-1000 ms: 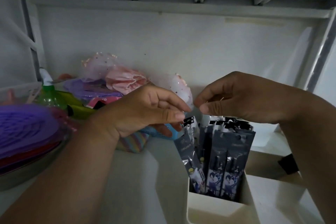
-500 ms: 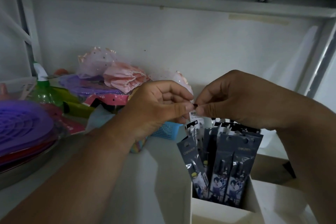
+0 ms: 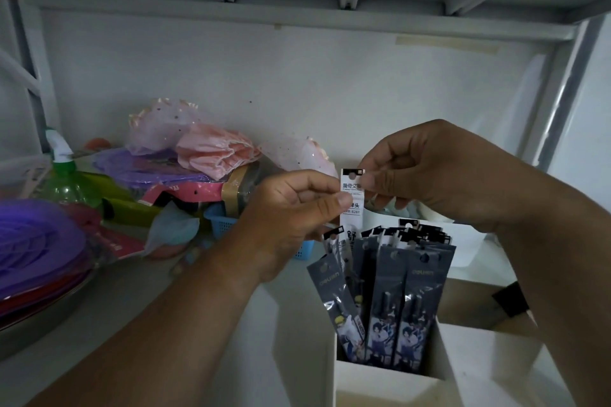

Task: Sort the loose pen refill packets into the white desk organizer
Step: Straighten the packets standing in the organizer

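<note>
A white desk organizer [image 3: 386, 380] stands at the lower right of the shelf. Several dark refill packets [image 3: 406, 294] with cartoon figures stand upright in its front compartment. Above them I hold a white-topped refill packet [image 3: 351, 208] with printed text, partly lifted out of the bunch. My left hand [image 3: 294, 211] pinches it at its left edge between thumb and fingers. My right hand [image 3: 426, 172] pinches its top right corner. Its lower part is hidden among the other packets.
At the left lie purple mesh covers [image 3: 29, 251] on a metal tray, a green spray bottle [image 3: 62, 182], pink fabric [image 3: 215, 150] and a small blue basket [image 3: 228, 225]. Another white container [image 3: 463, 241] stands behind the organizer. A shelf underside hangs close overhead.
Both hands have risen slightly, drawing the white-topped packet up out of the bunch; its label now shows between my fingers.
</note>
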